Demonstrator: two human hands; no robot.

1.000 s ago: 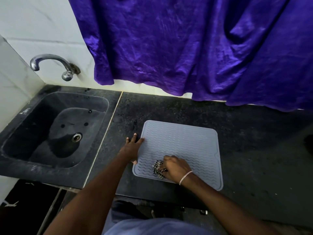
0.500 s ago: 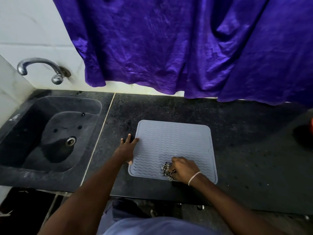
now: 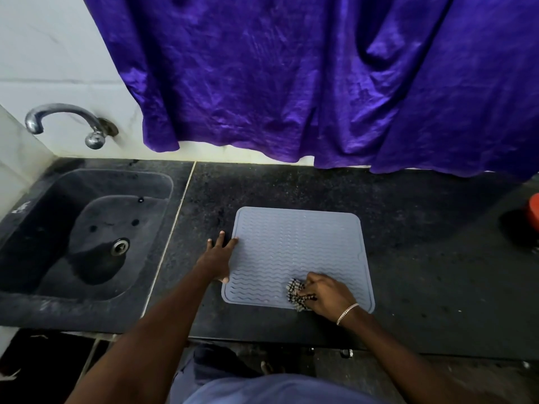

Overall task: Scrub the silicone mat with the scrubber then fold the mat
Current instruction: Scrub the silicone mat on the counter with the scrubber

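The silicone mat (image 3: pixel 297 255) lies flat on the dark countertop (image 3: pixel 408 228), a little below and right of the frame's centre, its wavy ridged face up and none of it folded. Your left hand (image 3: pixel 217 259) sits at the mat's left edge with the fingers spread out flat and closed on nothing; the fingertips rest at the border while the thumb presses near the lower left corner. Your right hand (image 3: pixel 326 295) is at the mat's lower right, fingers curled tightly around the scrubber (image 3: pixel 296 294), a checked black-and-white wad that pokes out to the left of your knuckles and touches the mat's surface. A metal bracelet (image 3: pixel 347 313) circles that wrist. In the left of the frame, the dark sink (image 3: pixel 43 304) sits beside the countertop with the tap (image 3: pixel 64 118) above it on the wall. A purple curtain (image 3: pixel 320 77) fills the upper part of the frame.
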